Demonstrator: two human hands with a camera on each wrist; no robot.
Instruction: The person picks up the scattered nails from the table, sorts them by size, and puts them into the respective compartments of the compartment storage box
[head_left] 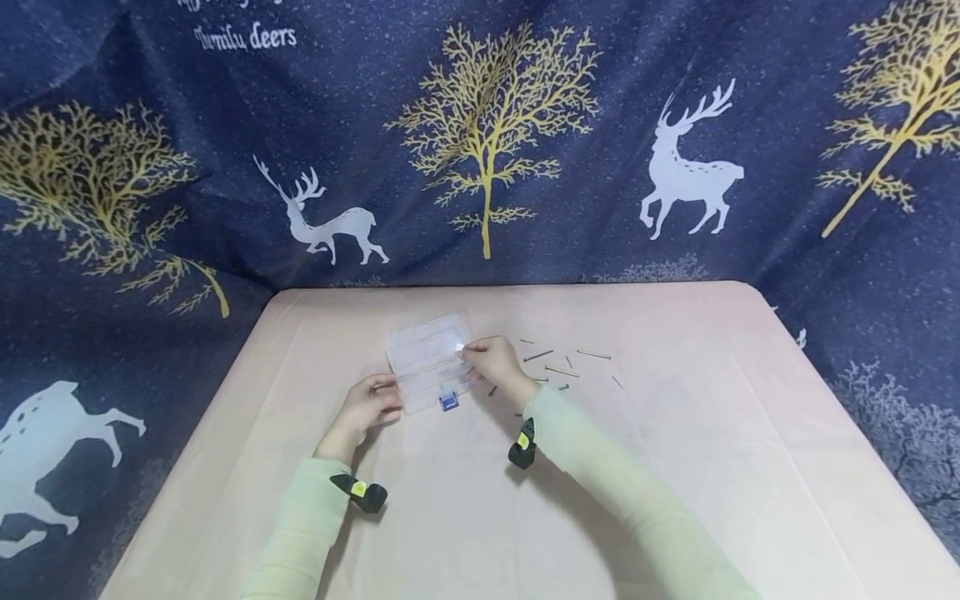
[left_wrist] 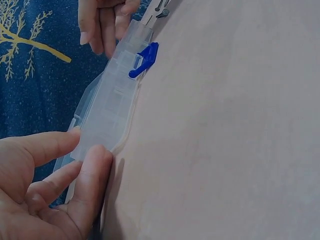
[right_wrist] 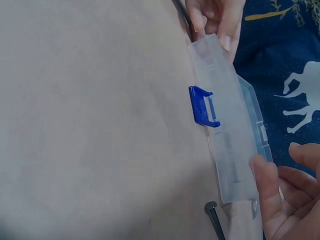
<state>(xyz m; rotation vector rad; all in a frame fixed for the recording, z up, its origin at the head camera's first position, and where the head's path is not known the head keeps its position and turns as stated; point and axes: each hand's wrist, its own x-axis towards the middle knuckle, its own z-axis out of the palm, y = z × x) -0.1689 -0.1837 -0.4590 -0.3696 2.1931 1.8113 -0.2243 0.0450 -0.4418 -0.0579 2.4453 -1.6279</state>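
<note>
A clear plastic compartment case with a blue latch lies on the table, its lid raised at the back. My left hand grips the case's left end, thumb near the rim and fingers against the outer wall. Over the right end is my right hand, its fingertips by the lid. The right wrist view shows that right hand with fingers spread, one fingertip overlapping the case's end and no nail visible between them. Through the translucent wall a thin nail shows inside.
Several loose nails and screws, such as a brass-coloured nail and a long dark nail, lie scattered right of the case. A dark flat-headed nail lies close by the case's right end. A dark blue printed cloth hangs behind the table.
</note>
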